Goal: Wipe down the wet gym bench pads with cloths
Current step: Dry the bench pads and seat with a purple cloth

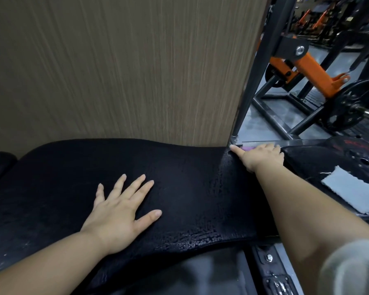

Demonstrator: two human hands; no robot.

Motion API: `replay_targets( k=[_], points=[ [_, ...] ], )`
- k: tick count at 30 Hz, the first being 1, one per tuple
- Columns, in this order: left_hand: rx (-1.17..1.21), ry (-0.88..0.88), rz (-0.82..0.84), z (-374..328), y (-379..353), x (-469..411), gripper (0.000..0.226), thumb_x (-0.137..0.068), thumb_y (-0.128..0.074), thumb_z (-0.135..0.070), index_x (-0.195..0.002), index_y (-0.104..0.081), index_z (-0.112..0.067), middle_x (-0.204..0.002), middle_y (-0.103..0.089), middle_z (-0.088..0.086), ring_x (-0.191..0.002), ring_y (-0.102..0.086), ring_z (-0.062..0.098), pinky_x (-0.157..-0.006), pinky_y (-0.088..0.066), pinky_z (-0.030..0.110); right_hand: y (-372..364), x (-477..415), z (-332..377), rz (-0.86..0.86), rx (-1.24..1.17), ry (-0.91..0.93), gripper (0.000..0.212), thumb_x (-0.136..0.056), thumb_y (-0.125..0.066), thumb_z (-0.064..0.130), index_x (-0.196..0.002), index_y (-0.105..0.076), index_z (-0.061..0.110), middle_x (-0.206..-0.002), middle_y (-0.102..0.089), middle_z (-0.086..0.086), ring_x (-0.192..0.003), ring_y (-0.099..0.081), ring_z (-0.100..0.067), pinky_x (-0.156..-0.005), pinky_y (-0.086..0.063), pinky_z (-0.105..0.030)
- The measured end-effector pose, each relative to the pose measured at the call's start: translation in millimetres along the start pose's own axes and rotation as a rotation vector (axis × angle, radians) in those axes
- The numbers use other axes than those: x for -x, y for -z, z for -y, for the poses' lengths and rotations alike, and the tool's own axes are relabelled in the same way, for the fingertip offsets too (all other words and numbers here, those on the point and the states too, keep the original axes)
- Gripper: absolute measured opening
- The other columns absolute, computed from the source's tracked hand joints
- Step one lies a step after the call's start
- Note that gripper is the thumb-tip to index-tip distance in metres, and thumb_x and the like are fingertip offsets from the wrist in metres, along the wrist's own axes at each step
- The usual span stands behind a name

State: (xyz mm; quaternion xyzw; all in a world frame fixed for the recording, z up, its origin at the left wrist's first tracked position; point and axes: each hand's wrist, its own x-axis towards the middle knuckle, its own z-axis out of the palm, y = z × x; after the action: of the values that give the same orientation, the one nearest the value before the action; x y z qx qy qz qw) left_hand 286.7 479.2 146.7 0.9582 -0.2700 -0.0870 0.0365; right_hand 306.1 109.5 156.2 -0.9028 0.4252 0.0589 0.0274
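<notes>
While the left hand (117,216) lies flat, fingers spread, on the bench pad (190,188), the right hand (262,156) curls over a purple cloth (248,148) at the pad's far corner, forefinger out — so bunched, the cloth could slip off the edge and miss the beaded water (223,184).

The left hand (119,211) lies flat on the middle of the bench pad (190,177). The right hand (262,156) holds a small cloth (248,148) at the pad's far right corner. A wall panel (126,67) stands just behind the pad. To the right, another cloth (352,194) lies on a weight plate (320,165). A gym machine (307,67) stands farther back.
</notes>
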Motion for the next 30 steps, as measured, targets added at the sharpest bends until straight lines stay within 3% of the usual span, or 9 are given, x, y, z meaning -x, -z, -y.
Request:
replay_targets(
  k=[6, 8, 12, 18, 24, 26, 30],
  points=[
    [0.008, -0.004, -0.016, 0, 0, -2, 0.096, -0.06, 0.014, -0.091, -0.147, 0.013, -0.05, -0.15, 0.026, -0.03, -0.143, 0.028, 0.01, -0.117, 0.015, 0.052, 0, -10, 8, -0.073, 0.004, 0.007, 0.11, -0.072, -0.014, 0.092, -0.142, -0.04, 0.011, -0.143, -0.034, -0.017, -0.136, -0.022, -0.034, -0.112, -0.024, -0.046],
    [0.007, -0.003, -0.014, 0, 0, -2, 0.1, -0.057, 0.018, -0.092, -0.148, 0.012, -0.05, -0.149, 0.026, -0.03, -0.143, 0.027, 0.01, -0.117, 0.015, 0.052, -2, -7, 7, -0.143, 0.002, 0.068, 0.1, -0.08, -0.01, 0.084, -0.136, -0.045, 0.009, -0.133, -0.04, -0.017, -0.129, -0.033, -0.034, -0.108, -0.03, -0.047],
    [0.014, 0.006, -0.013, -1, 1, -4, 0.102, -0.057, 0.017, -0.091, -0.149, 0.01, -0.049, -0.152, 0.022, -0.029, -0.145, 0.024, 0.012, -0.117, 0.013, 0.053, -8, -4, -1, -0.127, -0.069, 0.125, 0.104, -0.079, -0.006, 0.082, -0.134, -0.046, 0.002, -0.129, -0.048, -0.017, -0.124, -0.043, -0.033, -0.106, -0.035, -0.046],
    [0.031, 0.02, 0.011, -4, 5, -2, 0.104, -0.055, 0.013, -0.089, -0.15, 0.006, -0.048, -0.157, 0.015, -0.025, -0.146, 0.022, 0.013, -0.117, 0.013, 0.052, -13, 29, -25, -0.098, -0.037, 0.174, 0.101, -0.082, -0.016, 0.081, -0.146, -0.03, 0.003, -0.15, -0.033, -0.012, -0.14, -0.026, -0.026, -0.114, -0.023, -0.04],
    [0.037, 0.027, 0.024, -6, 9, 2, 0.101, -0.058, 0.008, -0.085, -0.151, 0.005, -0.047, -0.158, 0.014, -0.024, -0.147, 0.021, 0.014, -0.117, 0.014, 0.052, -22, 92, -61, -0.144, -0.061, 0.163, 0.083, -0.092, -0.018, 0.067, -0.146, -0.026, 0.003, -0.151, -0.028, -0.009, -0.14, -0.022, -0.024, -0.115, -0.019, -0.038],
    [0.038, 0.023, 0.018, -5, 9, 2, 0.102, -0.057, 0.009, -0.085, -0.152, 0.004, -0.046, -0.158, 0.013, -0.023, -0.147, 0.02, 0.014, -0.117, 0.013, 0.053, -26, 115, -71, -0.159, -0.043, 0.14, 0.088, -0.09, -0.017, 0.07, -0.147, -0.025, 0.002, -0.152, -0.028, -0.009, -0.14, -0.022, -0.024, -0.115, -0.02, -0.039],
    [0.041, 0.021, 0.012, -4, 9, 2, 0.102, -0.057, 0.011, -0.085, -0.151, 0.005, -0.046, -0.158, 0.014, -0.023, -0.147, 0.02, 0.015, -0.117, 0.012, 0.053, -37, 152, -83, -0.128, 0.005, 0.093, 0.097, -0.088, -0.017, 0.073, -0.152, -0.008, 0.001, -0.16, -0.01, -0.011, -0.147, -0.008, -0.025, -0.12, -0.009, -0.038]
  ],
)
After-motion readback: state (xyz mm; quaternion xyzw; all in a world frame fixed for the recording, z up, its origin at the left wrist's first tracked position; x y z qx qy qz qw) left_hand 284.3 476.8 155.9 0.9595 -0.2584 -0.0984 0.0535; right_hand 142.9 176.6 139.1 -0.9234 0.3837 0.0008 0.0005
